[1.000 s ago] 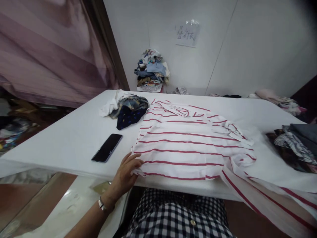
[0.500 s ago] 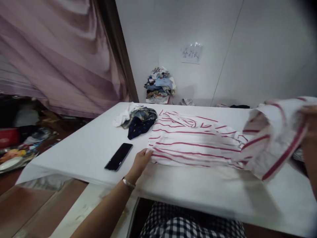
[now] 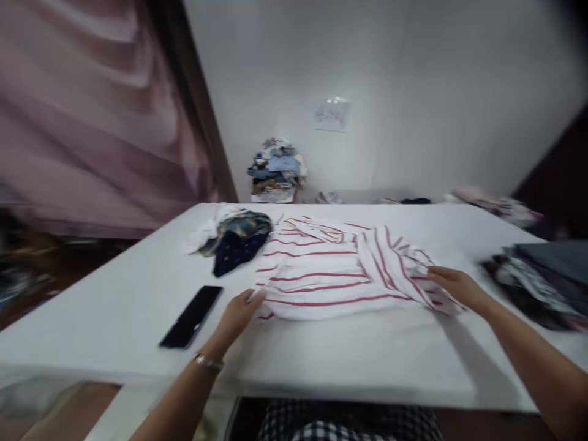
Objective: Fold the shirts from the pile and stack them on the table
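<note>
A white shirt with red stripes [image 3: 316, 278] lies spread on the white table [image 3: 358, 355]. One striped sleeve is folded across its right part, its stripes slanting over those of the body. Its lower left corner is pinched in my left hand [image 3: 241, 309], thumb on top; a silver bracelet circles that wrist. On the right, my right hand [image 3: 452, 285] grips the bunched cloth near the shoulder end of the shirt. The fingertips of that hand are partly hidden by fabric and blur.
A black phone [image 3: 192, 317] lies left of my left hand. Crumpled dark and white clothes [image 3: 241, 242] sit behind it. Folded dark clothes [image 3: 546, 282] are at the right edge, pinkish cloth [image 3: 496, 203] at the back right. A tall clothes pile [image 3: 277, 171] stands by the wall.
My right hand has come in from the far right and down, bringing the raised sleeve over onto the shirt. My left hand keeps hold of the corner. The view has turned right.
</note>
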Demonstrator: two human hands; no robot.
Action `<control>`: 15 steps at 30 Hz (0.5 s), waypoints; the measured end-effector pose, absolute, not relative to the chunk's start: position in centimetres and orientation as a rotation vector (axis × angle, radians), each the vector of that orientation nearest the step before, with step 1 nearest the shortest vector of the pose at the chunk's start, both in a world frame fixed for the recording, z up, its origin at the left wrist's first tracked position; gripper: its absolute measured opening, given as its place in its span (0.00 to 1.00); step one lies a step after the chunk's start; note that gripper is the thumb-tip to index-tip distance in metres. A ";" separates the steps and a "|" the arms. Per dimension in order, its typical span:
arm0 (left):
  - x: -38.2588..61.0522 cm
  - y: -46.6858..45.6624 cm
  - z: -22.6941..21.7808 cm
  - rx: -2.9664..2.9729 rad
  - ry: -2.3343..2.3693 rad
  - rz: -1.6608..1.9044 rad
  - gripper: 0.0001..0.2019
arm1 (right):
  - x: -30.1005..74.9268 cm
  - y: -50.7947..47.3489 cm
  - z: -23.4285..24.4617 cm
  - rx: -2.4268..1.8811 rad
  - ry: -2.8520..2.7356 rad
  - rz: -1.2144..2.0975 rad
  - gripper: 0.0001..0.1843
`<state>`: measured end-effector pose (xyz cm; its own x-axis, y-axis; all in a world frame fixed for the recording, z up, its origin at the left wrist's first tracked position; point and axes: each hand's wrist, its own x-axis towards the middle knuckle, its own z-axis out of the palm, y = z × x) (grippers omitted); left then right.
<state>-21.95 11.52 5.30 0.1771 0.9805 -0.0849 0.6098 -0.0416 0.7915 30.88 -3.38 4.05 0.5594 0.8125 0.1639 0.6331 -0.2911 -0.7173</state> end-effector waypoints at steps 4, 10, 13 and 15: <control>-22.4 11.8 5.7 1.860 1.565 0.541 0.18 | 31.4 -10.2 1.4 -2.089 -0.896 0.381 0.22; -21.3 12.5 6.6 1.781 1.840 0.702 0.12 | 30.9 -14.3 0.3 -2.121 -0.984 0.355 0.28; -19.9 12.2 7.7 1.704 1.871 0.715 0.11 | 30.5 -13.9 0.4 -2.090 -1.285 0.243 0.28; -19.3 12.0 8.3 1.696 1.889 0.682 0.11 | 30.3 -13.3 0.4 -2.057 -1.423 0.203 0.23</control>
